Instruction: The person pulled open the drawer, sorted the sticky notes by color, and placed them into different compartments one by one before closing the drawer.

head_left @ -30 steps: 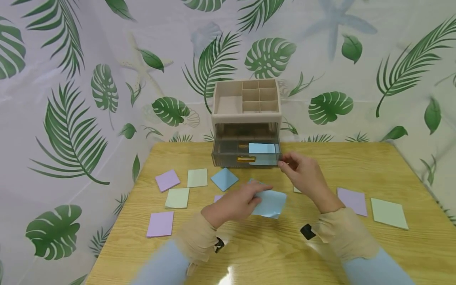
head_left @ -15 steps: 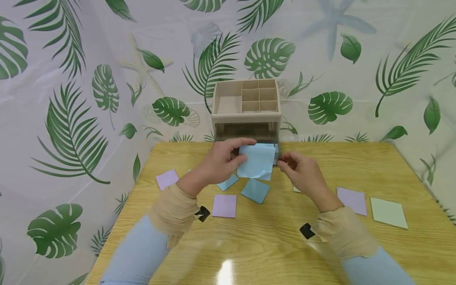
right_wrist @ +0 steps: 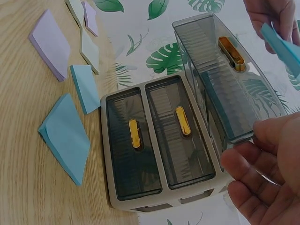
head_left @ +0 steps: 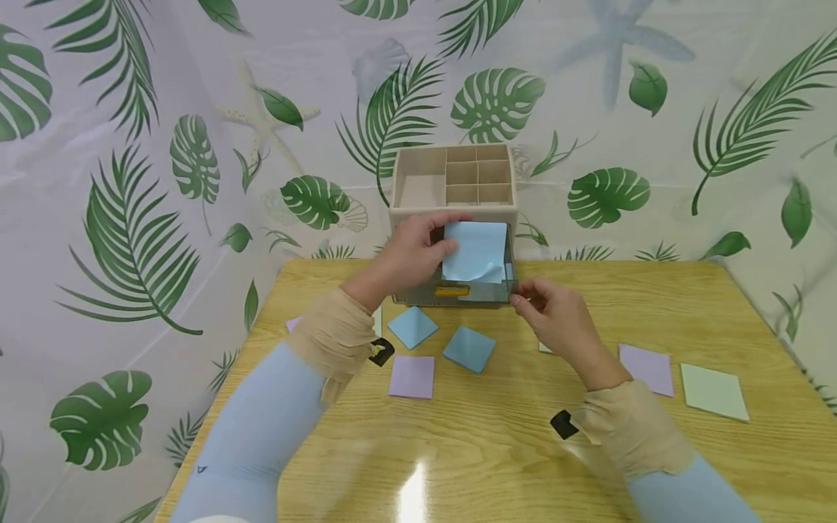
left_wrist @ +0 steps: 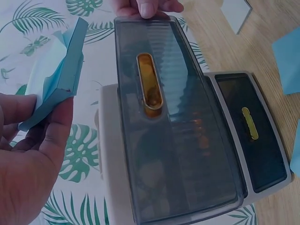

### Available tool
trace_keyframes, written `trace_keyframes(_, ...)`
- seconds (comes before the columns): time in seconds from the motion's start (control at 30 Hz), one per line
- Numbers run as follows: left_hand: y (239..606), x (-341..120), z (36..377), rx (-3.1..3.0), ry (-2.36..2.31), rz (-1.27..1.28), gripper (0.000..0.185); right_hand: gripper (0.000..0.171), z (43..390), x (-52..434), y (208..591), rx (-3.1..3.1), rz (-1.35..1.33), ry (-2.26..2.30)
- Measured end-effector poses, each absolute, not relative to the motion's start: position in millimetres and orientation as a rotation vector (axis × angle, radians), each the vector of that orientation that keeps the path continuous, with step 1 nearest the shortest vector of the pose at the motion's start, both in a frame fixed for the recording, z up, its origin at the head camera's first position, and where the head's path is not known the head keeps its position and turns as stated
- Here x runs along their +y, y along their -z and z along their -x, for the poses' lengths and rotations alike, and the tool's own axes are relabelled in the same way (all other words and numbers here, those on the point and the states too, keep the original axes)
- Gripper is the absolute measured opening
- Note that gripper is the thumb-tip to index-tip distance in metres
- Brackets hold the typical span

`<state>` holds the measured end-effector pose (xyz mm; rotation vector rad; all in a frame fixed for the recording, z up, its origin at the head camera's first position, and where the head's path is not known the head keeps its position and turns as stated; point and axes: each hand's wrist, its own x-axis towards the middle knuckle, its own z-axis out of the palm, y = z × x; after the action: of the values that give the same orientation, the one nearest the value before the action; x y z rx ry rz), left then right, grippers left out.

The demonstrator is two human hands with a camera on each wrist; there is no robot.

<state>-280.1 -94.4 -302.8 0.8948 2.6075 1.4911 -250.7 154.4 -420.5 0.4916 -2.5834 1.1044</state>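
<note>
My left hand (head_left: 413, 248) grips a light blue sticky note pad (head_left: 474, 250) between thumb and fingers, over the pulled-out top drawer (head_left: 418, 295) of a beige desk organizer (head_left: 421, 190). In the left wrist view the pad (left_wrist: 70, 70) is tilted on edge, its top sheet curling away. My right hand (head_left: 556, 312) pinches the drawer's right front corner; the right wrist view shows the thumb there and the other fingers curled below. Through the smoky clear front of the drawer, with its gold handle (head_left: 452, 290), another blue patch shows inside at the right.
On the wooden table before the organizer lie two blue pads (head_left: 413, 327) and a purple pad (head_left: 412, 377). Farther right are a purple pad (head_left: 645, 369) and a green pad (head_left: 714, 391). My left arm partly covers others. Two lower drawers (right_wrist: 133, 145) are closed.
My left hand has lifted the blue pad from low over the table, forward and up to above the open drawer. The right hand stays at the drawer's corner.
</note>
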Motion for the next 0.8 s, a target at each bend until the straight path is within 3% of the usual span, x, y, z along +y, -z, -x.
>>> trace_keyframes(0.43, 314.5, -83.8, 306.5, 2.649, -1.494, -0.596, 0.036, 0.01, 252.4, 153.4, 424.2, -2.555, -0.525, -1.113)
trace_keyframes(0.8, 321.6, -73.1, 319.0, 2.725, -1.312, -0.615, 0.035, 0.009, 251.5, 154.6, 426.9, -2.543, -0.513, -1.119)
